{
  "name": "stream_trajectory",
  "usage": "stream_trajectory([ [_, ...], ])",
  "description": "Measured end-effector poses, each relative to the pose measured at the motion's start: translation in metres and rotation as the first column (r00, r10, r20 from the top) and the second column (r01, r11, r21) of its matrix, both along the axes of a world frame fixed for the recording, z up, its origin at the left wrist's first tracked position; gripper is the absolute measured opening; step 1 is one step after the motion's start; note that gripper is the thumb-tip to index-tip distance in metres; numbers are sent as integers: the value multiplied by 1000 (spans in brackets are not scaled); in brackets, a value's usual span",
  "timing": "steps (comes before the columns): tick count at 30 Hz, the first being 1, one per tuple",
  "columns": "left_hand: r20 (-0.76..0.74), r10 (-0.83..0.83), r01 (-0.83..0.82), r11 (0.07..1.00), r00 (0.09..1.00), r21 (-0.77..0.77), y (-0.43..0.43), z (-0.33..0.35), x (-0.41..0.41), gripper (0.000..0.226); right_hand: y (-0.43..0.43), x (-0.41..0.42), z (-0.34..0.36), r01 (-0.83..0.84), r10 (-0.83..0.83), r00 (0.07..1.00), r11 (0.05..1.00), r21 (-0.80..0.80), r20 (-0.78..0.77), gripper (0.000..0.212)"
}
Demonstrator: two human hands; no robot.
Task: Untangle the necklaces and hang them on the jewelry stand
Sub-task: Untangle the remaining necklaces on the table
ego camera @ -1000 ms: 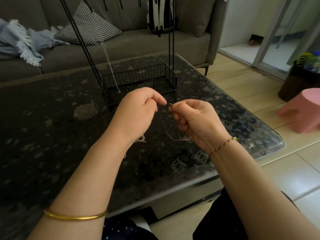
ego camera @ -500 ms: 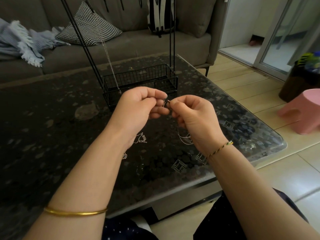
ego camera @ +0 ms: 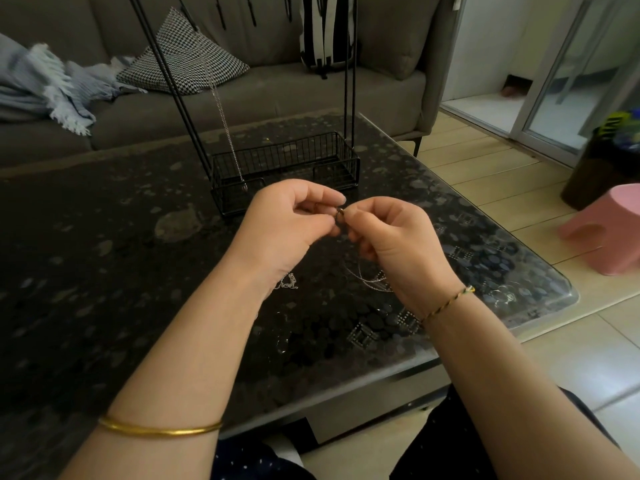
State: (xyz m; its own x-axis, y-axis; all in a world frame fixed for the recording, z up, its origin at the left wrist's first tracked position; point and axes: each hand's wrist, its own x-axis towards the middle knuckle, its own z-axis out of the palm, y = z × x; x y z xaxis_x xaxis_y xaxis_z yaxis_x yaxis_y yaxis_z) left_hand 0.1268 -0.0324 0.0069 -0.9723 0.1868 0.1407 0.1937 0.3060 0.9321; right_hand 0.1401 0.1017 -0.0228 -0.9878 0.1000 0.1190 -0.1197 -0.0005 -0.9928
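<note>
I pinch the necklace (ego camera: 367, 279) at its clasp between my left hand (ego camera: 291, 225) and right hand (ego camera: 398, 244); its chain droops over the desk (ego camera: 104, 271). My left wrist half hides another tangle (ego camera: 288, 282). Just beyond stands the jewelry stand (ego camera: 284, 168), one hung chain (ego camera: 225, 123) on it.

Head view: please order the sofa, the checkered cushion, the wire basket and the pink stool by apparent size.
1. sofa
2. wire basket and checkered cushion, about alike
3. pink stool, partly cut off by the frame edge

Black wire jewelry stand (ego camera: 284, 168), houndstooth cushion (ego camera: 187, 60), pink stool (ego camera: 609, 230)
</note>
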Motion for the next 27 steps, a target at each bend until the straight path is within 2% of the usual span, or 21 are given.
stream_trajectory([
  [20, -72, 24, -31, 996, 997, -88, -2, 1, 0, 32, 0, -1, -1, 1, -1, 1000, 999, 35, 7, 18],
  [27, -68, 39, -43, 997, 997, -68, -3, -1, -2, 30, 0, -1, -2, 18, -19, 1000, 999, 47, 18, 15],
])
